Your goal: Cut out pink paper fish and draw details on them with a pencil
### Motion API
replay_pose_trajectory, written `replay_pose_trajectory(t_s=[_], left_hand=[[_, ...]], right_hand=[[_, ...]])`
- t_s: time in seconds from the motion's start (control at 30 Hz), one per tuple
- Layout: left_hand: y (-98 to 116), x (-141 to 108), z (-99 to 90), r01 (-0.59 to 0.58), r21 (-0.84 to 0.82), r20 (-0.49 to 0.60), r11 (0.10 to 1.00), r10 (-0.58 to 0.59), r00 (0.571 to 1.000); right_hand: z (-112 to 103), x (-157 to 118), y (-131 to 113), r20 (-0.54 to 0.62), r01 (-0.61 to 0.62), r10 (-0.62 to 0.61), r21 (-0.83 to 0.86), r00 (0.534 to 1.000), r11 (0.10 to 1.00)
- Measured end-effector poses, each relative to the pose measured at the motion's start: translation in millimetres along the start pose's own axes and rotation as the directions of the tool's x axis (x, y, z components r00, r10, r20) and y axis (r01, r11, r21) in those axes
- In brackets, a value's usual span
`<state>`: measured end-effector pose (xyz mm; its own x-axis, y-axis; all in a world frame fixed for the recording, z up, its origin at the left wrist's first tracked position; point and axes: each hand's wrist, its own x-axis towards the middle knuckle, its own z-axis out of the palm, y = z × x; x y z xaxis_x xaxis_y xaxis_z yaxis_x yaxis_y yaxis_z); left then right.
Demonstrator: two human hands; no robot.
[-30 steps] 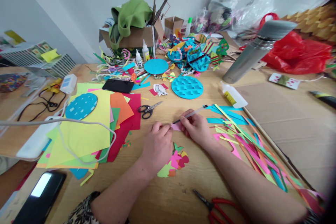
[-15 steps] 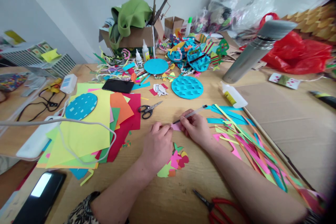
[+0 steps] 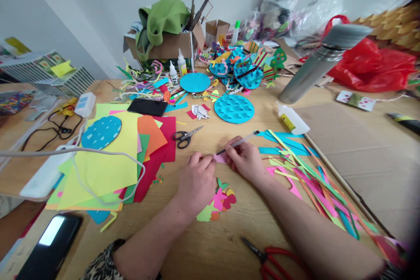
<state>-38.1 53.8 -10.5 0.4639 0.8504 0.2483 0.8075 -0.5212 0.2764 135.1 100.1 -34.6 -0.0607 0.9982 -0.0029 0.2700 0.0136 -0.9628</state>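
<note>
My right hand point(image 3: 246, 157) is closed around a pen point(image 3: 242, 141) with a clear barrel, its tip down on a small piece of pink paper point(image 3: 221, 158). On the left side of that paper, the fingers of my left hand point(image 3: 198, 179) are pressed together and hold it against the table. Much of the paper is covered by the hands. Just below lies a little heap of cut paper shapes point(image 3: 218, 201) in pink, green, red and orange. Black-handled scissors point(image 3: 185, 137) rest beyond my left hand, and red-handled scissors point(image 3: 271, 256) lie near the front edge.
Coloured paper sheets point(image 3: 108, 166) and a phone point(image 3: 49, 245) are at left. Paper strips point(image 3: 315, 179), a glue bottle point(image 3: 292, 119), a steel flask point(image 3: 311, 68) and cardboard point(image 3: 357, 148) occupy the right. Behind are blue discs point(image 3: 234, 109). Another person's arm point(image 3: 19, 227) shows at far left.
</note>
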Motion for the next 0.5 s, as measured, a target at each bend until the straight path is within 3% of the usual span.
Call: replay_pose_trajectory(t_s=[0.5], left_hand=[[-0.4, -0.2, 1.4, 0.0, -0.002, -0.007, 1.0, 0.0, 1.0]], right_hand=[[-0.7, 0.1, -1.5, -0.003, -0.003, 0.003, 0.003, 1.0, 1.0]])
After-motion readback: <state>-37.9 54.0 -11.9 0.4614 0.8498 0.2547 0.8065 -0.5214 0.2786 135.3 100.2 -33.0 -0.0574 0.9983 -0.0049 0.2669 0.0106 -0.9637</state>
